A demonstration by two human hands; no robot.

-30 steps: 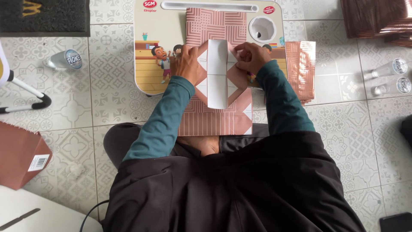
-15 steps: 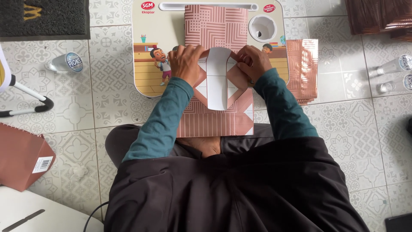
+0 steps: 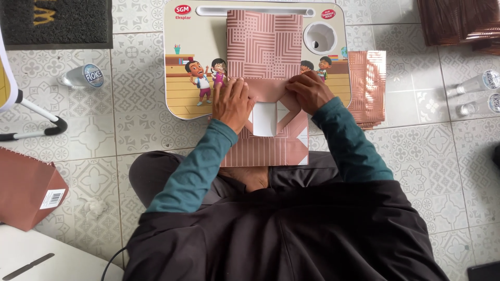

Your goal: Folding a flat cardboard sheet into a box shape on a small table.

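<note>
A flat pink-brown patterned paper bag (image 3: 264,47) lies lengthwise on a small lap table (image 3: 192,62) with cartoon pictures. Its near end is folded open into flaps showing white inside (image 3: 264,119). My left hand (image 3: 233,103) presses flat on the left flap. My right hand (image 3: 309,91) presses the right part of a folded-down flap (image 3: 265,89), fingers pointing left. Both hands rest on the paper.
A stack of the same patterned paper (image 3: 367,86) lies right of the table. More dark stacks (image 3: 458,23) sit top right. Plastic cups (image 3: 83,76) and bottles (image 3: 476,83) lie on the tiled floor. A brown bag (image 3: 26,190) is at left, a dark mat (image 3: 54,15) top left.
The upper flap has been folded down over the white centre, covering most of it. Both hands slid toward the middle fold.
</note>
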